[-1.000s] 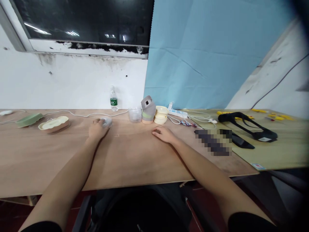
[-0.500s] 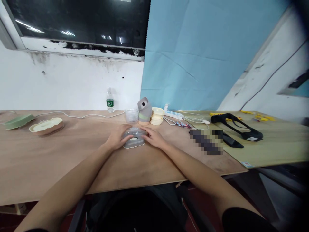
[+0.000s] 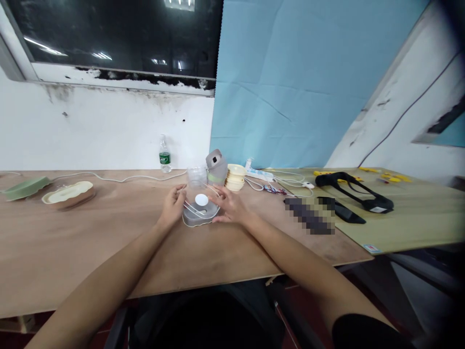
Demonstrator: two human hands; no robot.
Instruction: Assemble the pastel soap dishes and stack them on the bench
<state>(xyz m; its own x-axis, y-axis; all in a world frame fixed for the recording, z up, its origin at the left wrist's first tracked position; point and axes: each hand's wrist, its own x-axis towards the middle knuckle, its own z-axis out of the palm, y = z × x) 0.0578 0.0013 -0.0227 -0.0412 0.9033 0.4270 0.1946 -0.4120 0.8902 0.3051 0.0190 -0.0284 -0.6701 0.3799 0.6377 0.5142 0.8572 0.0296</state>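
Observation:
Between my two hands is a clear plastic cover point(image 3: 201, 199) with a white round patch on it, tilted, its pale edges showing as thin lines. My left hand point(image 3: 173, 206) pinches its left side, thumb and fingers together. On the right side, my right hand point(image 3: 230, 207) grips the edge with its fingers, the thumb lower down near the table. Just below the cover lies a grey tray-like piece point(image 3: 192, 220) with a wavy pale rim and a slot in it. Most of the clear plastic is hard to make out.
Clear cups point(image 3: 196, 175), a stacked grey and green container point(image 3: 217, 167) and stacked cream dishes point(image 3: 235, 177) stand behind. A water bottle point(image 3: 164, 157) is by the wall. Wavy dishes point(image 3: 68, 194) lie left; a black strap-like frame point(image 3: 363, 191) and cables point(image 3: 290, 180) lie right.
Both hands were resting on the grey piece with the clear plastic over it. Now the clear cover is raised and tilted between them, showing the white round patch.

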